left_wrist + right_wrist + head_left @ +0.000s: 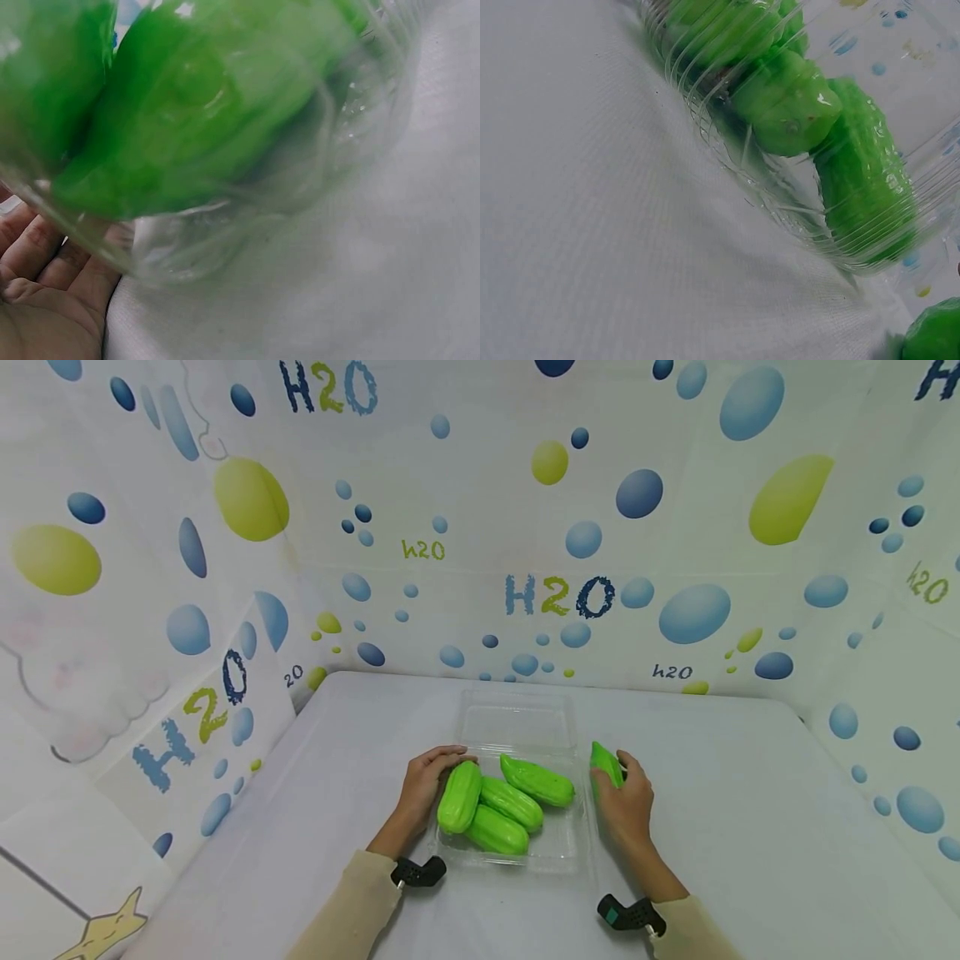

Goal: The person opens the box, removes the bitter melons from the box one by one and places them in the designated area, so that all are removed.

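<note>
Several bright green, cucumber-shaped vegetables (511, 802) lie in a clear plastic clamshell box (551, 852), some stacked on others. At the box's left wall, my left hand (429, 781) rests with its fingers by the rim, beside the leftmost vegetable; the left wrist view shows the palm (49, 315) and fairly straight fingers against the clear wall. Just right of the box, my right hand (626, 797) grips another green cucumber-shaped vegetable (606, 762), its pointed tip showing above the thumb. Only an edge of a green vegetable (934, 334) appears low in the right wrist view.
The box's clear lid (516, 722) lies folded back behind it. A white cloth covers the table (337, 727). Around it hang white sheets (480, 477) printed with blue and green drops. A black wrist camera (418, 872) sits on each forearm.
</note>
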